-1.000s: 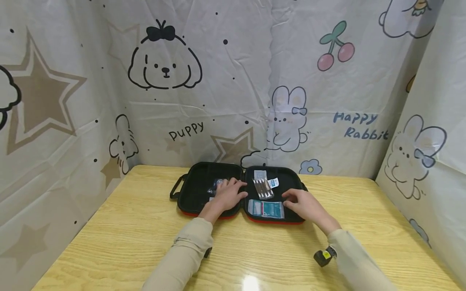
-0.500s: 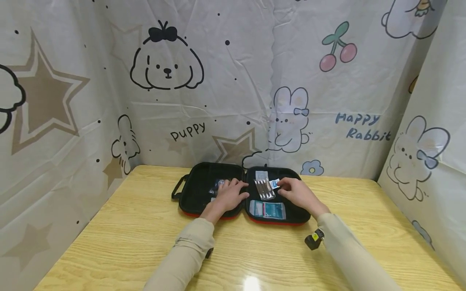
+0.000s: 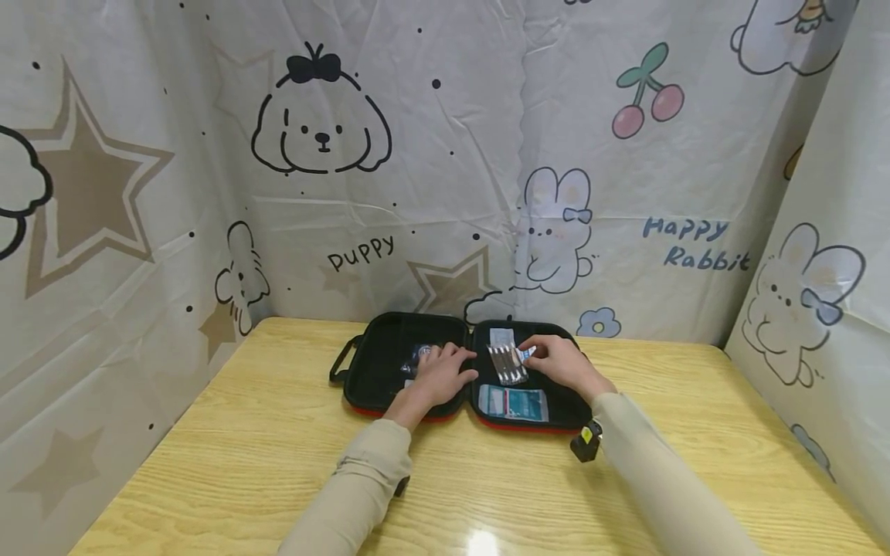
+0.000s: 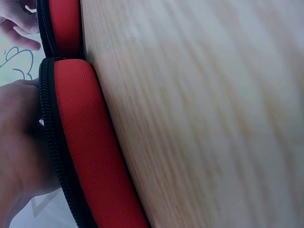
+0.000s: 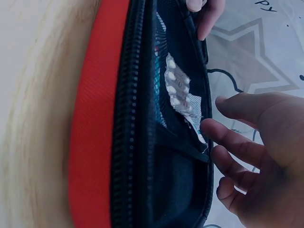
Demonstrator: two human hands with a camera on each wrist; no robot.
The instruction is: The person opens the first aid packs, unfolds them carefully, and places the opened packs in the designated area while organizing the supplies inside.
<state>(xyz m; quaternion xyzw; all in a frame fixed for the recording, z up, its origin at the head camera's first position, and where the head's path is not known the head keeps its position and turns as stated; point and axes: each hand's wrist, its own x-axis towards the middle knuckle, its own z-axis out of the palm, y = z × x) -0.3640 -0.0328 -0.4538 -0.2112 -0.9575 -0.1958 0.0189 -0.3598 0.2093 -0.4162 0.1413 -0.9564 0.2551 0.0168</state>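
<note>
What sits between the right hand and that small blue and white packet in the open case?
Nothing visible. The right hand has its fingers right at the packet in the right half of the case, with the blister strip just beside it, not across the path. Whether the fingers already touch it I cannot tell.
</note>
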